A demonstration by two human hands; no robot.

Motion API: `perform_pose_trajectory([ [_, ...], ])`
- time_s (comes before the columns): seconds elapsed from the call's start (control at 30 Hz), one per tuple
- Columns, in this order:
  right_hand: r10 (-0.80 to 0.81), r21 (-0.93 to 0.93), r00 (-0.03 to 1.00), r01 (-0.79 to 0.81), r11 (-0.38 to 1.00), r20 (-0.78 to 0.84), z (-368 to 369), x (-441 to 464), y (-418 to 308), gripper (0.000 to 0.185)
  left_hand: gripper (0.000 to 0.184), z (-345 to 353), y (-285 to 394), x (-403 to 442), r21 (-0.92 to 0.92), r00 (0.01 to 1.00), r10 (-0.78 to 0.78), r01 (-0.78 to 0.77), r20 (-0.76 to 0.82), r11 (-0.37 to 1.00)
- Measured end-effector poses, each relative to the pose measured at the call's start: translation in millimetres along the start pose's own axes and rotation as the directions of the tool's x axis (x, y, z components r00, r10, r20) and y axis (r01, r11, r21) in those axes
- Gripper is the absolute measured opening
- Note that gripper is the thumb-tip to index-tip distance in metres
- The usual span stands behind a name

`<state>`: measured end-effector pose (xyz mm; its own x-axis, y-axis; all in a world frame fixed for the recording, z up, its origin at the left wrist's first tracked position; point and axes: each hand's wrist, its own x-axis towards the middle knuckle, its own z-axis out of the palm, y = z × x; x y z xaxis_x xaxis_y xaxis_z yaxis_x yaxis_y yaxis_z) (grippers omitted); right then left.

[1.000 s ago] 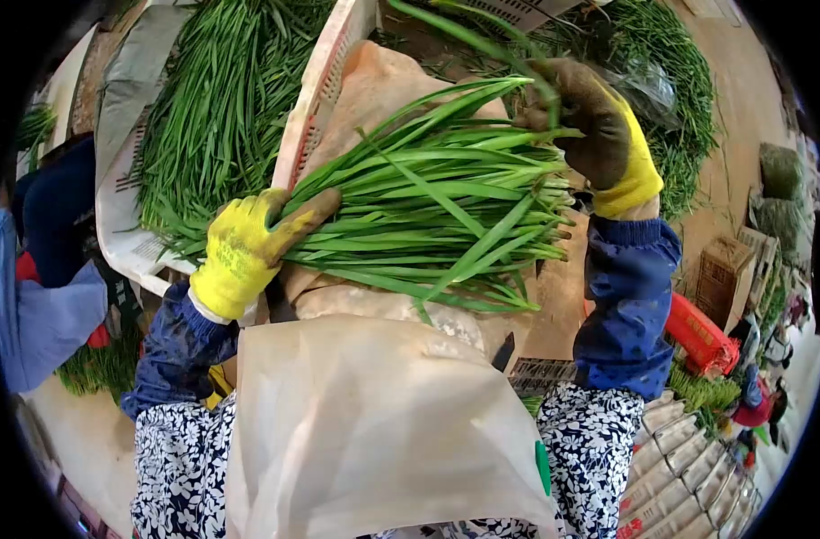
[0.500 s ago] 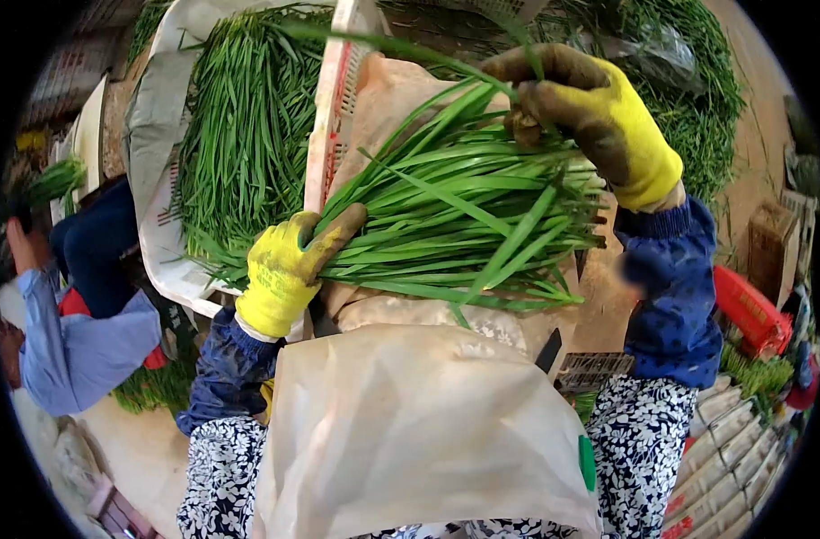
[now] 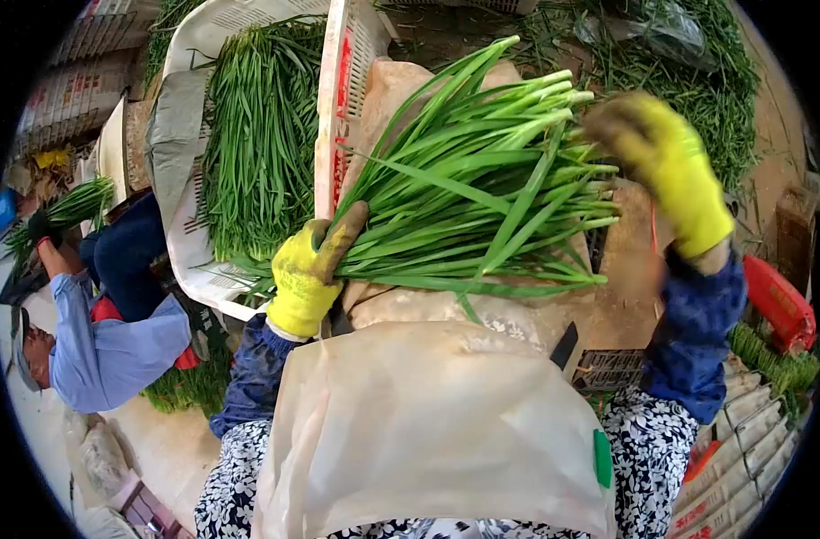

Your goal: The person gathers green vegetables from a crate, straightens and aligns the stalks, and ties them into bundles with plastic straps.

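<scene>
A bunch of garlic chives [image 3: 482, 180] lies across a cloth-covered surface in front of me, its pale stem ends pointing right and its leaves fanning left. My left hand [image 3: 313, 269], in a yellow glove with a soiled palm, is closed round the leafy end, thumb on top. Just right of the stem ends is my right hand [image 3: 666, 166], in a matching glove. Motion smears its fingers, so I cannot see whether it holds anything. A few broad leaves cross loosely over the bunch.
Left of the bunch stands a white plastic basket [image 3: 327, 117] with many chives [image 3: 262, 135] laid in it. Loose greens [image 3: 711, 117] are heaped at the back right. A red object [image 3: 780, 304] lies right. Another person [image 3: 114, 346] in a blue shirt holds greens at the left.
My right hand has moved right and down from above the stem ends, and the long leaf it held is gone from view. My left hand keeps its grip on the bunch.
</scene>
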<state>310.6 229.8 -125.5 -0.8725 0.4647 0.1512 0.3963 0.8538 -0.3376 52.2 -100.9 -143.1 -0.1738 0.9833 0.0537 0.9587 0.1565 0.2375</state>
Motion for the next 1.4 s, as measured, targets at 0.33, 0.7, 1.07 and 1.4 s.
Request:
perform_pose_trajectory([
  [0.33, 0.233, 0.590, 0.972, -0.197, 0.783, 0.015, 52, 37, -48, 0.031, 0.073, -8, -8, -12, -0.072, 0.990, -0.134, 0.130, -0.054, 0.989],
  [0.7, -0.321, -0.107, 0.928, 0.305, 0.946, -0.190, 50, 42, 0, 0.040, 0.072, 9, -7, -10, -0.124, 0.987, -0.131, 0.119, -0.090, 0.985],
  [1.07, 0.598, 0.078, 0.801, -0.598, 0.798, 0.022, -27, 42, 76, 0.049, 0.074, 9, -3, -9, -0.135, 0.983, -0.144, 0.128, -0.112, 0.983],
  [1.4, -0.109, 0.100, 0.986, 0.122, 0.987, -0.129, 9, 27, -28, 0.011, 0.077, 13, -3, -11, -0.114, 0.983, -0.158, 0.147, -0.098, 0.983],
])
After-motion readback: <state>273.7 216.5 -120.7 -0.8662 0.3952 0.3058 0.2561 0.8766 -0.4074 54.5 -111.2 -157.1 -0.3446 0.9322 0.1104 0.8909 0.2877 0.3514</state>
